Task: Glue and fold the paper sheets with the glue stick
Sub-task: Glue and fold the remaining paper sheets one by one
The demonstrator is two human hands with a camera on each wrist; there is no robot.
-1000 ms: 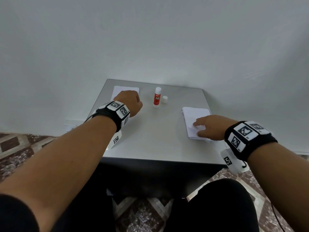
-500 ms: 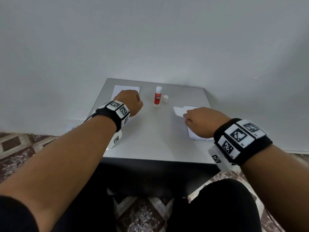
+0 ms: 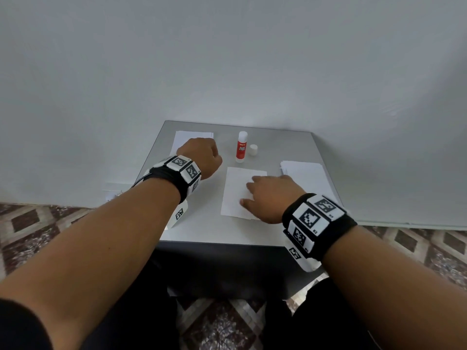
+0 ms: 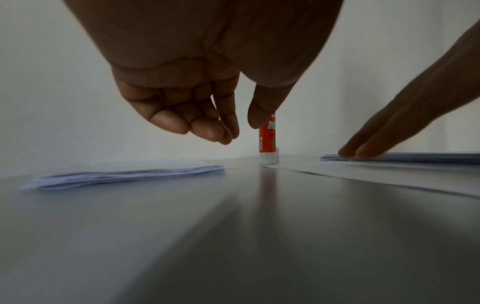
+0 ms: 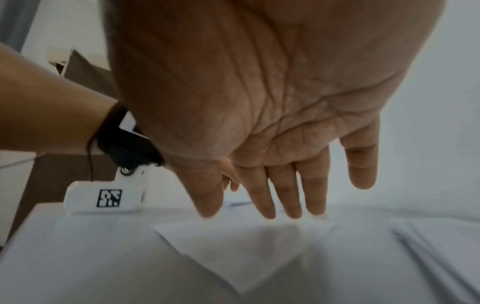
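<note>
A single white paper sheet [image 3: 238,190] lies flat in the middle of the grey table [image 3: 209,231], plain and unfolded, its near corner pointing toward the wrist in the right wrist view, where it looks blurred. The right hand [image 3: 271,198] rests on this sheet with fingers [image 5: 262,197] straight and spread a little, tips touching the paper and nothing gripped. Just to the right, a stack of white sheets [image 3: 308,175] sits near the table's right edge, its layered edges showing as thin bluish lines in the left wrist view. At the far left of the table lies a second stack of white paper [image 3: 192,137], low and slightly fanned at the edge, partly covered by the left hand [image 3: 202,157]. That hand hangs just above the stack with its fingers [image 4: 205,127] loosely curled toward the thumb and a gap between them; it holds nothing. The glue stick [image 3: 241,150] stands upright at the far middle of the table, between the two stacks and just beyond the single sheet: a red-orange label with white lettering, a white base and a white top. Its small white cap [image 3: 253,149] stands on the table right beside it, to its right. Both wrists carry black bands with black-and-white square markers
</note>
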